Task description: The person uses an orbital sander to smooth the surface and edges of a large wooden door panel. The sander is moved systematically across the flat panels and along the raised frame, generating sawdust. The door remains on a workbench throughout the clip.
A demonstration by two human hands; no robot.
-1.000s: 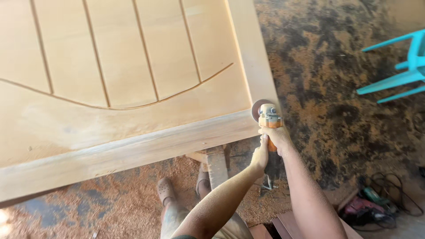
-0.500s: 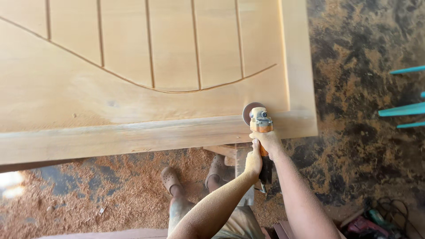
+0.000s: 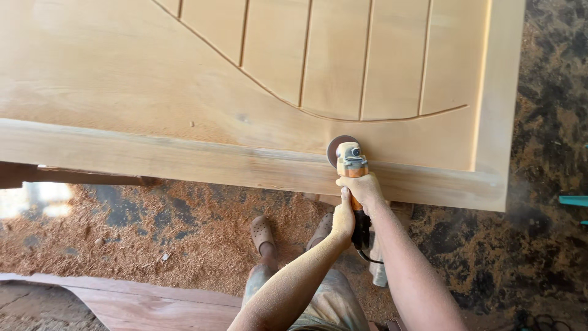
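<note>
A large pale wooden door [image 3: 153, 98] with grooved panels and a curved groove lies flat in front of me. An orange and grey angle grinder [image 3: 348, 160] rests its round disc on the door's near rail, right of centre. My right hand [image 3: 365, 189] is wrapped around the grinder's body just behind the head. My left hand [image 3: 343, 216] grips the rear of the tool's black handle, right below the right hand. Both forearms are dusted with sawdust.
Sawdust and shavings cover the ground [image 3: 153, 227] below the door's near edge. My feet in brown clogs [image 3: 262, 233] stand under the door. A wooden board [image 3: 153, 303] lies at the lower left. A turquoise chair leg [image 3: 572, 200] shows at the right edge.
The grinder and both hands have travelled left along the door's near rail, away from the right corner. The view has followed them leftward.
</note>
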